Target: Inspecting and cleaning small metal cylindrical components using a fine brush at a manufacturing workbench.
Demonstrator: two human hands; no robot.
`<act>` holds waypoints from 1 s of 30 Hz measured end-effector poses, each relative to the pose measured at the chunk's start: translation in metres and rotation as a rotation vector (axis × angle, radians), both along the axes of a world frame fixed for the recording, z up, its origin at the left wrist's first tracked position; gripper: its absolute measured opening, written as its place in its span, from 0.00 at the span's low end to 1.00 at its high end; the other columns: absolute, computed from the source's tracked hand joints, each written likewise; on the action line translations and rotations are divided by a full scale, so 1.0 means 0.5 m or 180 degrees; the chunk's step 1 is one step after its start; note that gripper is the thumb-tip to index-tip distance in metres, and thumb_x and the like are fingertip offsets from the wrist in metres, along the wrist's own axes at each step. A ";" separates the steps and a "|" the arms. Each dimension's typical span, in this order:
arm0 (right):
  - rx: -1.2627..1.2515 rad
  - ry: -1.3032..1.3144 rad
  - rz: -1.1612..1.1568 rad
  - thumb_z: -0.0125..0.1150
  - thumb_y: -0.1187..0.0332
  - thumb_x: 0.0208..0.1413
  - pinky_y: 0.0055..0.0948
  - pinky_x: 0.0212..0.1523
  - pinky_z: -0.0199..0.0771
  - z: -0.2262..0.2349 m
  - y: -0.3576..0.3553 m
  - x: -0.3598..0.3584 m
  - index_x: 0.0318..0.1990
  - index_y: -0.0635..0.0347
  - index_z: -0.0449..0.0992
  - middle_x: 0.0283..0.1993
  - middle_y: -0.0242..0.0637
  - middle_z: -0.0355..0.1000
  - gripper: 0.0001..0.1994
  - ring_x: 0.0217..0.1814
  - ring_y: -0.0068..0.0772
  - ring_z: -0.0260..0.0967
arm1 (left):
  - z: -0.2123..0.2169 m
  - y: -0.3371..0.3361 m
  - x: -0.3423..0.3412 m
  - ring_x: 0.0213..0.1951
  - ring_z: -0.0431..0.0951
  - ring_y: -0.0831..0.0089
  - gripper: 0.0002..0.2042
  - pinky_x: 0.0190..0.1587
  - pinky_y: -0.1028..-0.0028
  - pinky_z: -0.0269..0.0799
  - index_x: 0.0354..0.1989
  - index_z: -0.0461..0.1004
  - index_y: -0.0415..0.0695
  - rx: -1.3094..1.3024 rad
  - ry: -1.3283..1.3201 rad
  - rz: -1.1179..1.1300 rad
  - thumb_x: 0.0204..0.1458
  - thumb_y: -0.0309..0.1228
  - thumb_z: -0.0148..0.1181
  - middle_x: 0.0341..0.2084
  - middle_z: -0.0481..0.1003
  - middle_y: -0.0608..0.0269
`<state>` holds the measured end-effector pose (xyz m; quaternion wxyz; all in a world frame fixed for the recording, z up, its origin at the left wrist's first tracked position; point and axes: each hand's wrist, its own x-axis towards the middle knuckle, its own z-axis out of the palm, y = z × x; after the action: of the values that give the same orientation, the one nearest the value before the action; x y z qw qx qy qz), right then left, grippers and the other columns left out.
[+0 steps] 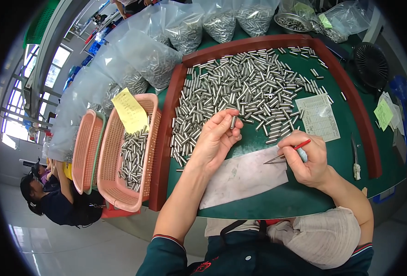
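At the far left of the frame, low down, another person [51, 198] sits by the floor, and right of them two pink baskets [89, 152] stand side by side; the nearer one holds a layer of small metal cylinders and a yellow paper slip [130, 110]. Above them, clear plastic bags [148, 55] of the same parts run along the top edge. In the centre, a heap of metal pins [240, 92] covers the green tabletop [277, 202] inside a red-brown raised border [164, 138]. The left hand [215, 140] hovers over the heap's lower edge, fingers closed, pinching a single metal pin [233, 122] upright between thumb and fingertips. A grey sheet [245, 177] lies below it. Further right, the right hand [307, 158] is curled around a red-handled pointed tool [287, 152], tip towards the sheet. A printed form [318, 117] lies above that hand, and a black fan [371, 64] sits at upper right.
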<state>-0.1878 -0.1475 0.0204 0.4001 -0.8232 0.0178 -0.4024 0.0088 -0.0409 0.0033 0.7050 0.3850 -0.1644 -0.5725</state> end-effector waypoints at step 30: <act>0.0014 -0.0107 -0.0026 0.55 0.82 0.44 0.24 0.19 0.65 0.000 0.004 0.004 0.30 0.67 0.70 0.22 0.39 0.70 0.04 0.18 0.31 0.67 | 0.076 0.053 0.078 0.23 0.69 0.70 0.02 0.28 0.71 0.63 0.24 0.74 0.38 0.0884 -0.5373 0.2580 0.40 0.21 0.61 0.18 0.70 0.61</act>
<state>-0.1858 -0.1454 0.0201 0.4006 -0.8153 0.0153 -0.4178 0.0478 -0.0146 0.0416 0.4463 0.7802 -0.4043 0.1693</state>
